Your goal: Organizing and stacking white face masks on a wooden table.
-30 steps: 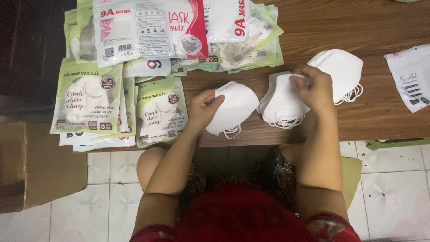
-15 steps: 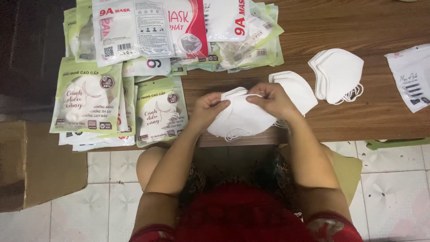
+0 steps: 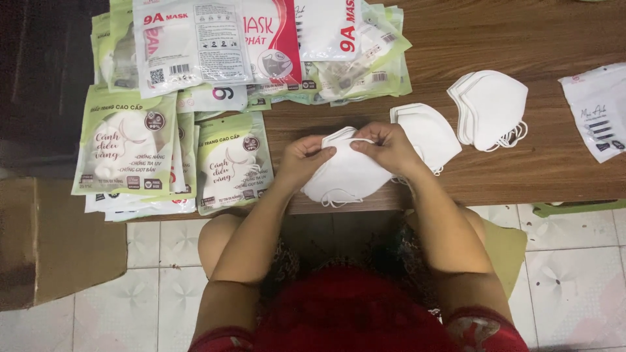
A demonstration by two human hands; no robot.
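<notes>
A small stack of folded white face masks lies at the near edge of the wooden table. My left hand grips its left side and my right hand pinches its top right edge. Just right of my right hand lies another white mask stack. Farther right rests a third pile of white masks with ear loops showing.
Green-and-white mask packets lie left of my hands, beside a larger pile. Red-and-white mask packets overlap at the back. A white packet sits at the far right. A cardboard box stands on the tiled floor at left.
My right hand left the mask stack on the right and came over to the masks under my left hand; both hands now hold that stack together at the table's edge.
</notes>
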